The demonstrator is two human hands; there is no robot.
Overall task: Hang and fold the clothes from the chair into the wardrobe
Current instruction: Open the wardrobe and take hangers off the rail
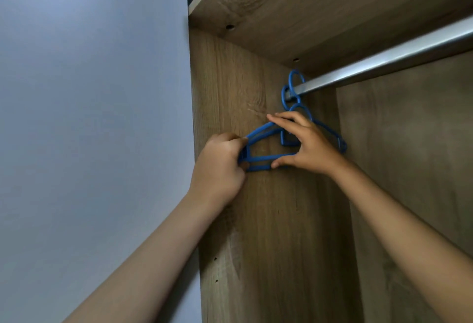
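Observation:
Blue plastic hangers (pixel 261 136) hang bunched at the left end of the metal rail (pixel 384 61) inside the wooden wardrobe (pixel 268 220). Their hooks (pixel 291 87) loop over the rail beside the side panel. My left hand (pixel 220 166) is closed on the left end of the hangers. My right hand (pixel 304 143) grips them near the middle, fingers over the top arm and thumb under the lower bar. No clothes or chair are in view.
A pale blue wall (pixel 89 118) fills the left side. The wardrobe's top board (pixel 307 3) sits just above the rail. A back panel (pixel 409 169) lies to the right, with open rail length stretching right of the hangers.

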